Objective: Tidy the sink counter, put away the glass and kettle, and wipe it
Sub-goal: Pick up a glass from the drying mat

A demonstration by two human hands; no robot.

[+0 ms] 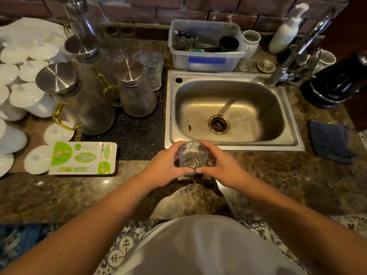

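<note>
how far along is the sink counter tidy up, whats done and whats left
Early on. Nothing looks finished yet. In hand: the left hand and right hand both hold the glass over the front edge of the sink. Left: the black kettle stands by the tap, and the blue cloth lies unused, so wiping hasn't begun.

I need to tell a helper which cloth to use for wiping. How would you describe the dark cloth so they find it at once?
Start at the steel sink set in the brown stone counter. Look just past its right edge, toward the front: the dark blue cloth lies crumpled flat there on the stone. It is the only fabric on that side; the black appliance behind it is hard and shiny.
</note>
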